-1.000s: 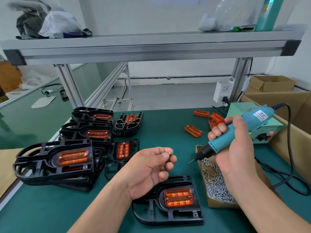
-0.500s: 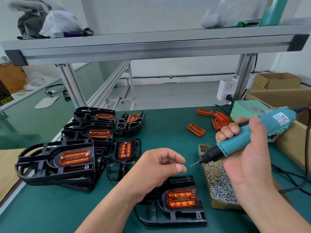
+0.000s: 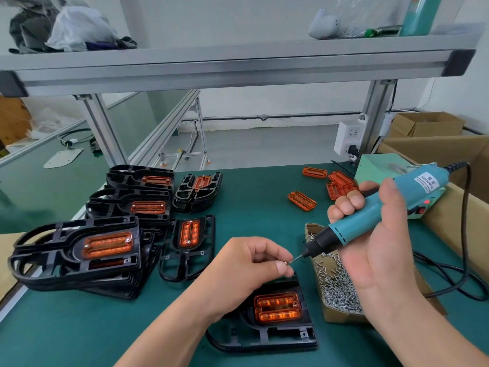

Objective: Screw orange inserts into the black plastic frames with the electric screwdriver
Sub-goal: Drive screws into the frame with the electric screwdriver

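My right hand [image 3: 375, 234] grips a teal electric screwdriver [image 3: 375, 207], tilted with its bit pointing down-left. My left hand [image 3: 246, 271] pinches a small silver screw [image 3: 286, 263] between thumb and forefinger, and the bit tip touches it. Below my left hand lies a black plastic frame [image 3: 272, 337] with an orange insert [image 3: 277, 307] seated in it. A cardboard box of screws [image 3: 336, 287] sits under the screwdriver. Loose orange inserts [image 3: 301, 200] lie at the back right.
Stacks of black frames with inserts [image 3: 79, 250] fill the left of the green mat, with single frames [image 3: 189, 245] beside them. A green power box [image 3: 381, 168] and cardboard cartons [image 3: 449, 154] stand at the right. The black cable [image 3: 449, 282] loops at the right edge. An aluminium shelf [image 3: 238, 67] spans overhead.
My left hand rolled the screw to its fingertips and moved right toward the bit. The screwdriver came closer until its tip met the screw.
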Demonstrator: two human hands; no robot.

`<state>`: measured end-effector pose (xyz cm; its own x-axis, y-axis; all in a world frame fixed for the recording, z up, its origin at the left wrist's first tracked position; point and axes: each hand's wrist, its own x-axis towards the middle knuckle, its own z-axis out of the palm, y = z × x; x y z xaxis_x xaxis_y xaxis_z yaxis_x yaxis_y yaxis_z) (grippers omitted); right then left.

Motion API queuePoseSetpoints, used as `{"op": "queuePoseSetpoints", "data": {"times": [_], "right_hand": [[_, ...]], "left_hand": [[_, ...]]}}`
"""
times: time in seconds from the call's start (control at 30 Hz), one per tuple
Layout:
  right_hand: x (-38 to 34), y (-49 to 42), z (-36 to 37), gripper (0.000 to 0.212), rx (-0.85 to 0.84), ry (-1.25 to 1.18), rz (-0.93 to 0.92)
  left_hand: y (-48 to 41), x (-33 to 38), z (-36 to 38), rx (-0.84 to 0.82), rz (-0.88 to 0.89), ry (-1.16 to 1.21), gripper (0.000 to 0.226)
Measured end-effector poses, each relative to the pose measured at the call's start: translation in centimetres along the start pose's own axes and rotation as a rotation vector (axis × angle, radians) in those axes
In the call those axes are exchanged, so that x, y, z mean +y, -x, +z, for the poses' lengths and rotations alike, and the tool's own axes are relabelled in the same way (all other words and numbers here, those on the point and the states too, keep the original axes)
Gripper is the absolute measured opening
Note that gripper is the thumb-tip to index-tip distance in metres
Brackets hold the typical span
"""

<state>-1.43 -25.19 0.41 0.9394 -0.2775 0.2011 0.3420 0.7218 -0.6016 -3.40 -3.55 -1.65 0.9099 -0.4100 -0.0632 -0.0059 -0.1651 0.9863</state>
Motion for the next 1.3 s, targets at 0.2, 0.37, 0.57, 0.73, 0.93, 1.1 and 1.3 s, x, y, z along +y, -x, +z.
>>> {"op": "queuePoseSetpoints", "data": {"times": [0.2, 0.37, 0.57, 0.73, 0.93, 1.1, 1.3], "right_hand": [[0.07, -0.04, -0.06, 0.025, 0.002, -0.001, 0.007], [0.16, 0.06, 0.02, 0.026, 0.001, 0.009, 0.012], [0.26, 0.27, 0.01, 0.025, -0.007, 0.013, 0.025], [0.37, 0.33, 0.15, 0.024, -0.004, 0.026, 0.031], [0.41, 0.35, 0.11, 0.024, 0.006, 0.022, 0.039], [0.47, 0.36, -0.04, 0.023, 0.018, 0.028, 0.045], [0.66, 0.19, -0.20, 0.023, -0.003, 0.029, 0.060]], "left_hand": [[0.12, 0.33, 0.18, -0.017, -0.003, -0.004, 0.011], [0.30, 0.51, 0.26, -0.032, -0.007, -0.022, 0.012], [0.33, 0.67, 0.37, -0.040, -0.023, -0.033, 0.012], [0.31, 0.61, 0.37, -0.043, -0.022, -0.039, 0.013], [0.41, 0.57, 0.33, -0.037, -0.005, -0.116, 0.013], [0.37, 0.61, 0.27, -0.037, -0.004, -0.136, 0.012], [0.22, 0.45, 0.20, -0.024, -0.001, -0.172, 0.015]]}}
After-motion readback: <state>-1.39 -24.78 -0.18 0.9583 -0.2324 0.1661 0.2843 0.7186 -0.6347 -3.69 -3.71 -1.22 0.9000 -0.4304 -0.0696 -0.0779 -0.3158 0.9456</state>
